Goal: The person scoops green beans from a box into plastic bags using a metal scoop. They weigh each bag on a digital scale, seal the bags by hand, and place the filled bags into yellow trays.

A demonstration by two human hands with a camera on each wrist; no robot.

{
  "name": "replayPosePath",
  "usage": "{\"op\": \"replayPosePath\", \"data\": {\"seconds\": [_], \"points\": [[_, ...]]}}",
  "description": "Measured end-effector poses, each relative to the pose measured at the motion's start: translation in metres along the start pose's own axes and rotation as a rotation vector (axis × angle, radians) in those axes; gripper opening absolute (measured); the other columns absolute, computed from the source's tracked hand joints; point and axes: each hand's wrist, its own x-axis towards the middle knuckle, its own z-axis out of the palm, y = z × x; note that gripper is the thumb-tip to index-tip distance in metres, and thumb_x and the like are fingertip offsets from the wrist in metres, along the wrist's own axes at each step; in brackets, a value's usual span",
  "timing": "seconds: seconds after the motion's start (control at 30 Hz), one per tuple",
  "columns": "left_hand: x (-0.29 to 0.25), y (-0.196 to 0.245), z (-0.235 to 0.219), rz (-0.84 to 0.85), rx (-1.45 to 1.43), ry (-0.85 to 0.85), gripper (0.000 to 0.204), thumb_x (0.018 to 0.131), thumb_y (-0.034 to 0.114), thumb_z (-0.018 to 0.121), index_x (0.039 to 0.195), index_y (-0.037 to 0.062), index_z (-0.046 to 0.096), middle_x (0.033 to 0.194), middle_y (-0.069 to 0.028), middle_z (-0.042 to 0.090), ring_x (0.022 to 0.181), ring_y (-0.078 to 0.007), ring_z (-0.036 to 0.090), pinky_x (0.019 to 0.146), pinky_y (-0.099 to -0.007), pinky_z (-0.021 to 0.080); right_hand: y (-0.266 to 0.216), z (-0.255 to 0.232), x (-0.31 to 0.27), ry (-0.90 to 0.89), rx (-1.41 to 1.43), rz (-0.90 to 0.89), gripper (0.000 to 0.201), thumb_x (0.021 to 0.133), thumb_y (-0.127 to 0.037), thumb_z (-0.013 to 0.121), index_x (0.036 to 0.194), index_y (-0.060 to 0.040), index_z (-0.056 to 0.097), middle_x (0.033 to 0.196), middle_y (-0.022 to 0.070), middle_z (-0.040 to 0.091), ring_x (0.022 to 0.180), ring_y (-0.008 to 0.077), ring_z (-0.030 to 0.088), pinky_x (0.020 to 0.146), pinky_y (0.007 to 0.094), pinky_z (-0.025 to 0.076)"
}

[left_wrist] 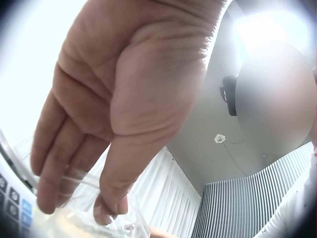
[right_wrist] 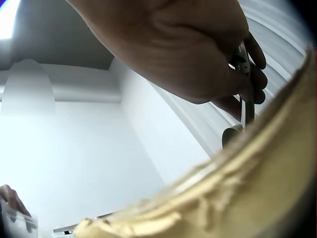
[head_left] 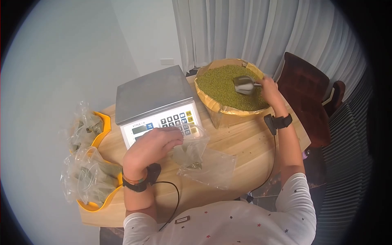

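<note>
In the head view my right hand (head_left: 269, 92) grips the handle of a metal scoop (head_left: 245, 85), whose bowl is over small green beans (head_left: 218, 83). The beans fill a cardboard box (head_left: 223, 116) with yellow tape around its rim. The right wrist view shows fingers wrapped about the scoop's handle (right_wrist: 246, 106), with the box wall (right_wrist: 237, 193) hiding most of the bowl. My left hand (head_left: 153, 147) pinches the top of a clear plastic bag (head_left: 192, 153) in front of the scale; a little dark material shows low in it. Thumb and fingertip meet at the bag (left_wrist: 131, 225) in the left wrist view.
A digital scale (head_left: 153, 96) with a grey platform stands left of the box. Another flat clear bag (head_left: 218, 169) lies on the wooden table (head_left: 249, 163). Two yellow holders (head_left: 96, 208) with filled bags are at the left edge. A dark red chair (head_left: 304, 90) stands beyond the right side.
</note>
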Motion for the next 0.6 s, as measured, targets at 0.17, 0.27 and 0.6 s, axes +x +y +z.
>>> {"op": "replayPosePath", "data": {"seconds": [0.17,0.27,0.6], "points": [[0.001,-0.002,0.000,0.012,-0.002,0.002,0.014,0.090,0.014,0.060,0.097,0.0026,0.065,0.094,-0.0129,0.067,0.087,-0.0365,0.063,0.075,-0.0426,0.051,0.006,0.005,-0.005,-0.219,0.302,0.011,0.044,0.073,0.015,0.053,0.108,-0.0030,0.072,0.101,0.0203,0.068,0.099,0.0360,0.063,0.089,0.0400,0.049],[0.002,-0.002,0.001,0.014,-0.005,-0.002,0.015,0.090,0.014,0.060,0.097,0.0024,0.066,0.094,-0.0129,0.067,0.087,-0.0363,0.063,0.075,-0.0426,0.051,0.005,0.012,-0.007,-0.356,0.524,-0.006,0.039,0.074,0.015,0.056,0.107,-0.0007,0.072,0.100,0.0182,0.071,0.096,0.0297,0.066,0.086,0.0350,0.050],[0.001,0.003,-0.004,-0.113,0.015,-0.083,0.017,0.092,0.015,0.064,0.100,-0.0003,0.068,0.114,-0.0154,0.068,0.103,-0.0355,0.065,0.087,-0.0400,0.052,-0.002,0.027,0.001,-0.610,0.754,0.131,0.034,0.085,0.010,0.057,0.115,-0.0006,0.069,0.101,0.0050,0.069,0.095,0.0146,0.060,0.087,0.0282,0.047]]}}
